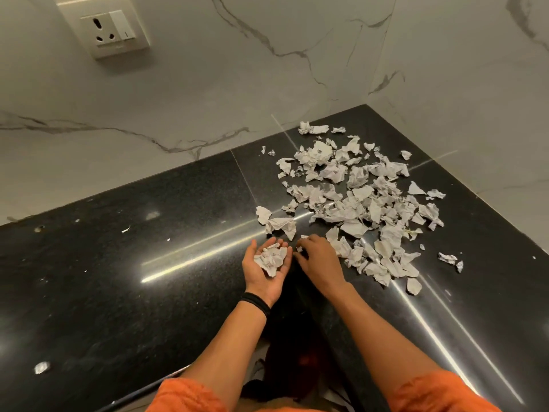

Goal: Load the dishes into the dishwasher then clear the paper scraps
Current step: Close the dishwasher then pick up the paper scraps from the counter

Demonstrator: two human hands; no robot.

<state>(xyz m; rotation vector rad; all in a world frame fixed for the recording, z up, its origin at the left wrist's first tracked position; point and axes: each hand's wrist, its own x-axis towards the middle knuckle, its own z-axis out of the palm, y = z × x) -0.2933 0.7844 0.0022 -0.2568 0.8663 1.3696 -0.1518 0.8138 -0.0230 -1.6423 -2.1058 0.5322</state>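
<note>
Paper scraps [271, 258] in cupped left hand [259, 281], fingers loose; right fingers [310, 243] bent, grip unclear.

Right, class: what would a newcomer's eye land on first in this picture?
The scatter of torn, crumpled white paper scraps on the glossy black stone countertop, towards its far right corner. Then the left hand, palm up at centre, cupping a small heap of scraps, and the right hand beside it at the pile's near edge.

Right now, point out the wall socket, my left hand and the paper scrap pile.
wall socket [103, 32]: head view, faceplate between the pin holes.
left hand [262, 281]: head view, bare heel of the palm.
paper scrap pile [361, 192]: head view, crumpled piece mid-heap.
</note>
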